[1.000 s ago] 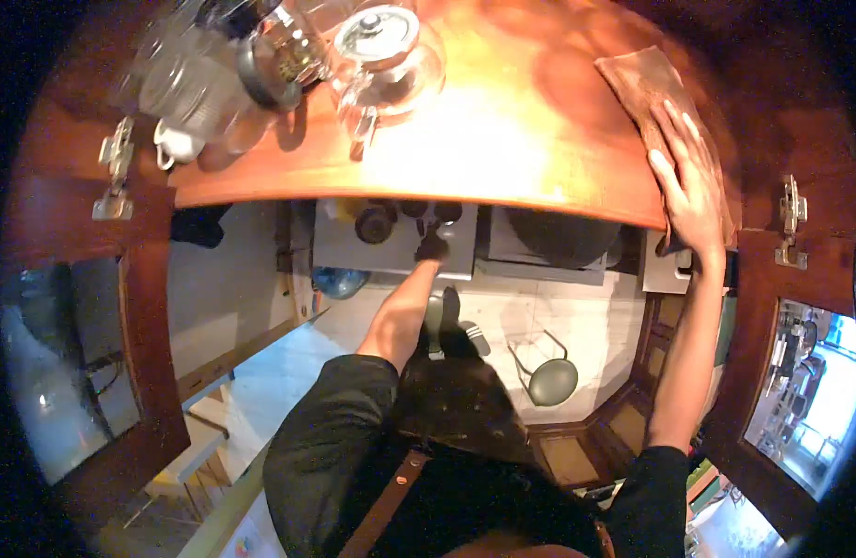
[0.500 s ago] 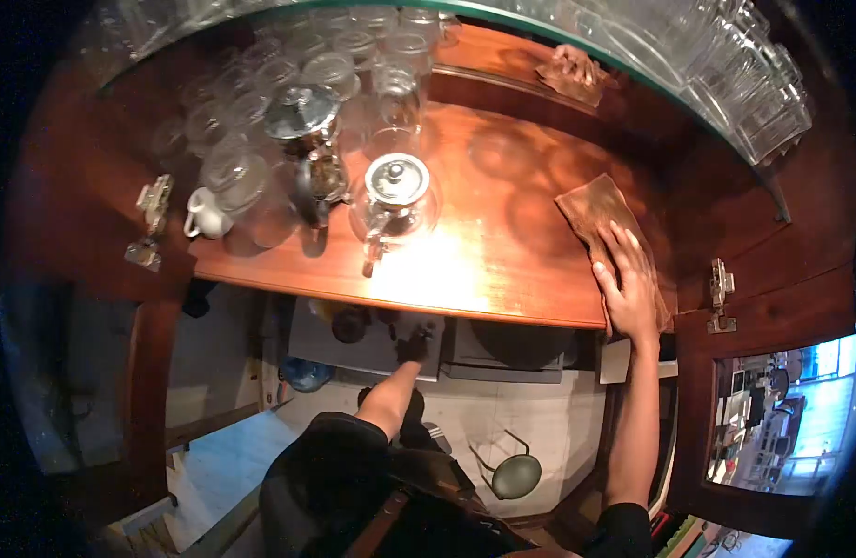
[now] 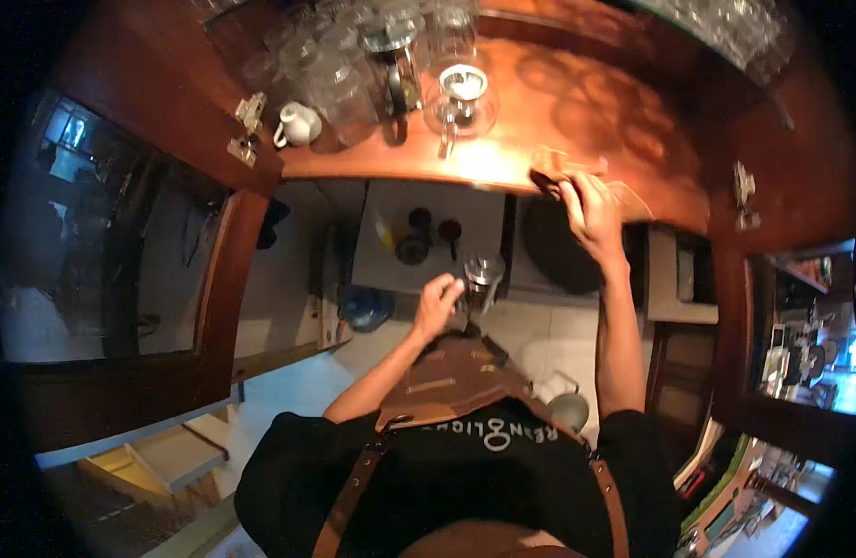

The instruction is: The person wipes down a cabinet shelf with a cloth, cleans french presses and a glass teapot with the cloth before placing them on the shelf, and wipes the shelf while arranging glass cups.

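Brown cloth [image 3: 551, 166], one: now bunched at the front edge of the wooden shelf [image 3: 507, 147], gripped by the right hand [image 3: 591, 212], which lay flat on it half a second ago. Glass pot [image 3: 485, 270], one: in the left hand's [image 3: 436, 307] grasp, that hand since raised below the shelf; both hands now appear occupied.

A white jug [image 3: 300, 126] stands beside glassware [image 3: 342, 100], with apparently a stool [image 3: 568, 410] below.
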{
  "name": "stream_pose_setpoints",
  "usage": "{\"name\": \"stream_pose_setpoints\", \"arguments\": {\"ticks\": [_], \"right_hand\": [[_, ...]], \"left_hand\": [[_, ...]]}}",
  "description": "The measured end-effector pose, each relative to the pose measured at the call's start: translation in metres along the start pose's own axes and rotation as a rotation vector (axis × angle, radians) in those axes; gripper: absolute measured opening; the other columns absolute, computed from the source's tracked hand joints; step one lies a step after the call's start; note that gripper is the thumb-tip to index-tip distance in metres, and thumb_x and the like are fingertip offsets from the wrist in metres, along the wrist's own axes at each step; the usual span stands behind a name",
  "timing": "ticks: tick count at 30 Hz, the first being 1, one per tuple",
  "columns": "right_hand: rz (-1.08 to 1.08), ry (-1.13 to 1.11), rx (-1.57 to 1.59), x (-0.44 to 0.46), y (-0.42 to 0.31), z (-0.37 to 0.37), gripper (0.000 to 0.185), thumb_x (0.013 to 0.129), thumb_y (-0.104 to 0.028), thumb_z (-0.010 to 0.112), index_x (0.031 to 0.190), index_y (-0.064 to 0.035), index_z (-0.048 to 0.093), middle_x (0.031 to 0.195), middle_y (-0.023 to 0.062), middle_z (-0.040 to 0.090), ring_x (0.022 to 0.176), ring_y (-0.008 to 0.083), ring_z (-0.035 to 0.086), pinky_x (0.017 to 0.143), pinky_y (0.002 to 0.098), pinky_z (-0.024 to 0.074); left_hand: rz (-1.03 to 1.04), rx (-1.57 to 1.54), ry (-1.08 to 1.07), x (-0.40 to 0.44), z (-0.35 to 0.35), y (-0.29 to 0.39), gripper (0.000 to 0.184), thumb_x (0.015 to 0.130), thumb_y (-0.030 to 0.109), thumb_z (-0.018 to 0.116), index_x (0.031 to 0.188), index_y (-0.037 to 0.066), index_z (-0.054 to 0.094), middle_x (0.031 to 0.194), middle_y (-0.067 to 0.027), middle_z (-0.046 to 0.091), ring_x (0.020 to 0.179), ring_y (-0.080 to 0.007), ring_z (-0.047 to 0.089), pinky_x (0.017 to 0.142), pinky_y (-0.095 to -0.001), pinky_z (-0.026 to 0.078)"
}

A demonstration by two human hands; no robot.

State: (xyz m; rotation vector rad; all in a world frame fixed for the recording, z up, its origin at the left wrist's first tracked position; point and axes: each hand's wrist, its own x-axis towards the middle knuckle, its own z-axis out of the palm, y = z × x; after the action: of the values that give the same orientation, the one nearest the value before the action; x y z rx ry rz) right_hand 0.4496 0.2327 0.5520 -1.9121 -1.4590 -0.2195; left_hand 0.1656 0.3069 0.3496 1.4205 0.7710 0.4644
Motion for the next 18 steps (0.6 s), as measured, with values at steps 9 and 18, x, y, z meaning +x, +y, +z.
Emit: {"name": "stream_pose_setpoints", "arguments": {"ticks": [9,18], "right_hand": [[0.219,-0.202,1.036,-0.069,-0.111,0.032,0.039,0.1,-0.021,0.045,0.127,0.0012,0.062,0.133,0.0169,0.059,0.126,0.026,0.051,0.11,0.0386,0.0349],[-0.158,-0.525,0.687,-0.028,-0.117,-0.002,0.043,0.097,-0.021,0.047,0.134,-0.0042,0.061,0.15,0.0159,0.046,0.13,0.034,0.047,0.112,0.0423,0.0314]], "left_hand": [[0.451,0.166,-0.003,-0.047,-0.052,0.151,0.027,0.094,0.017,0.061,0.074,0.002,0.051,0.059,0.0011,0.038,0.054,-0.0069,0.034,0.049,-0.0275,0.027],[0.432,0.129,-0.037,-0.062,-0.062,0.161,0.027,0.093,0.019,0.06,0.072,0.004,0.05,0.06,0.0024,0.041,0.054,-0.0062,0.034,0.049,-0.0271,0.024]]}}
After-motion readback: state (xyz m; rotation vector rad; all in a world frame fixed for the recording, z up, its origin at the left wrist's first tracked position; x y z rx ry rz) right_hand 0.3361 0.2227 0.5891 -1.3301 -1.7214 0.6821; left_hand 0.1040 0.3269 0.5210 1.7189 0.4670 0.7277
